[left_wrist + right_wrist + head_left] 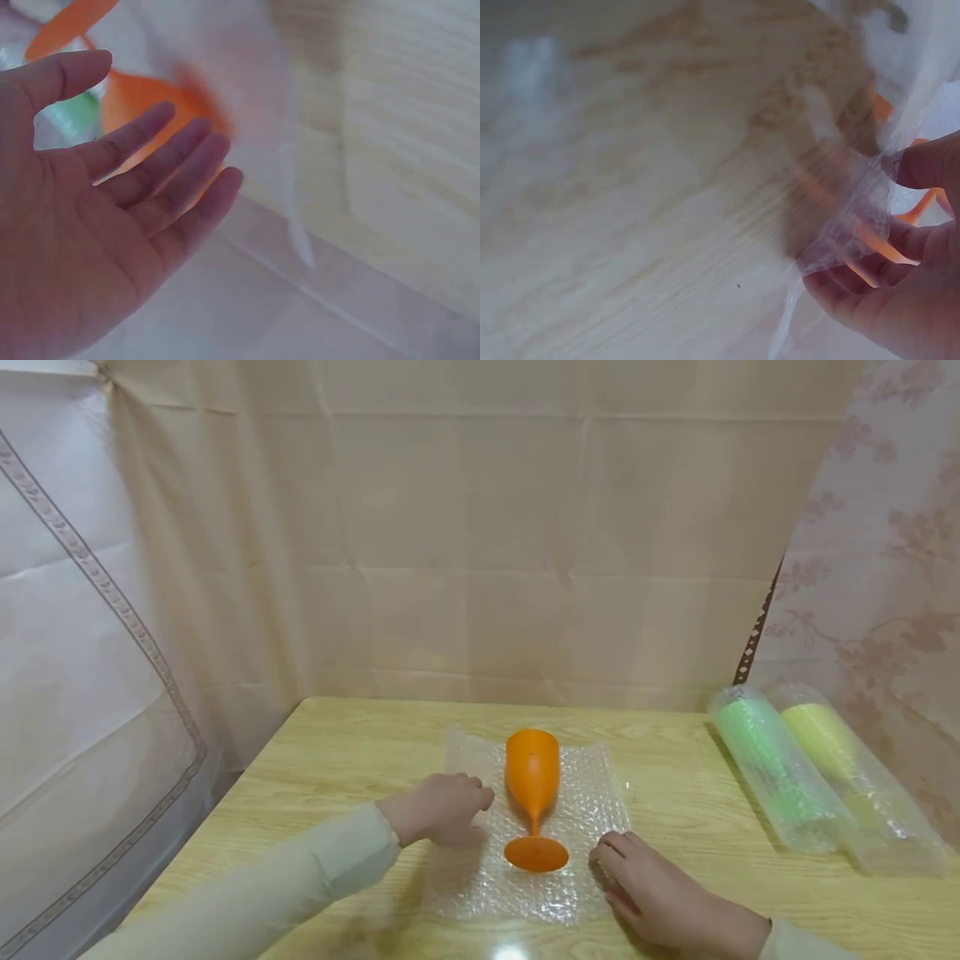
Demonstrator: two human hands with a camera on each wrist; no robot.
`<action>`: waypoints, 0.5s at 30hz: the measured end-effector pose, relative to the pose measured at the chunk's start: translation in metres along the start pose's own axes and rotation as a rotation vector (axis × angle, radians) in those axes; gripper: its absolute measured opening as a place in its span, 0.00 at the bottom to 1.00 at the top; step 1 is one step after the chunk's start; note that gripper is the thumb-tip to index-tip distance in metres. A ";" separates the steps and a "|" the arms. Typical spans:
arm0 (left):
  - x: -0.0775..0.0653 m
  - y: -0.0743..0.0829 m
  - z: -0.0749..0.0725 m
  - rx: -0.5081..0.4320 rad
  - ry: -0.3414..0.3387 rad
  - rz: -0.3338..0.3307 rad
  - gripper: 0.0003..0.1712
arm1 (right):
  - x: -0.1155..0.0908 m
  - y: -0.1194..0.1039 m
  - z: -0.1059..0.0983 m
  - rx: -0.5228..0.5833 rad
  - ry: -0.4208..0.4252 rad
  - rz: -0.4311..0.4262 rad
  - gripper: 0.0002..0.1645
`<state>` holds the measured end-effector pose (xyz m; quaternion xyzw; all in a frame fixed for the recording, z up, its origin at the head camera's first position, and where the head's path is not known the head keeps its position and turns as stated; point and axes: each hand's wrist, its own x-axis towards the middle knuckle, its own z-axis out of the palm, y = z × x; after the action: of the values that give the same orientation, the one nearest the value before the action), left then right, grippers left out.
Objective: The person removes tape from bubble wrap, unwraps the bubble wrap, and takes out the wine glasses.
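An orange goblet [533, 772] lies on its side on a sheet of bubble wrap [588, 793], its bowl pointing away and its round foot towards me. My left hand [447, 806] is over the sheet's left side, beside the goblet. In the left wrist view that hand [112, 217] has its fingers spread and relaxed, with nothing held. My right hand [660, 889] is at the sheet's right edge, near the foot. Seen from the right wrist, thumb and curled fingers of this hand [915, 262] hold the clear wrap's edge, with orange showing beyond.
At the table's right lie a green goblet [765, 756] and a yellow goblet [821, 739], each wrapped in bubble wrap. Beige cloth [525, 527] hangs behind the wood-grain table [360, 752], with more cloth at both sides.
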<state>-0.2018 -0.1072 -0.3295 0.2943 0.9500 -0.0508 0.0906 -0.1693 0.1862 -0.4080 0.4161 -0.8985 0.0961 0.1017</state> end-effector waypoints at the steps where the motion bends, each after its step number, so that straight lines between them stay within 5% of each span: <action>1: 0.002 -0.001 -0.005 -0.082 -0.029 -0.021 0.15 | 0.000 0.001 0.000 0.008 -0.008 0.001 0.19; 7: 0.015 -0.002 -0.031 -0.572 -0.189 -0.161 0.17 | 0.001 0.006 -0.001 0.039 -0.046 -0.003 0.22; 15: 0.038 -0.016 -0.037 -1.056 -0.174 -0.268 0.29 | -0.001 0.006 0.001 0.016 0.003 -0.030 0.22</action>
<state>-0.2476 -0.0941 -0.3001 0.0800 0.8646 0.3975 0.2967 -0.1727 0.1904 -0.4103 0.4301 -0.8912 0.1026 0.1013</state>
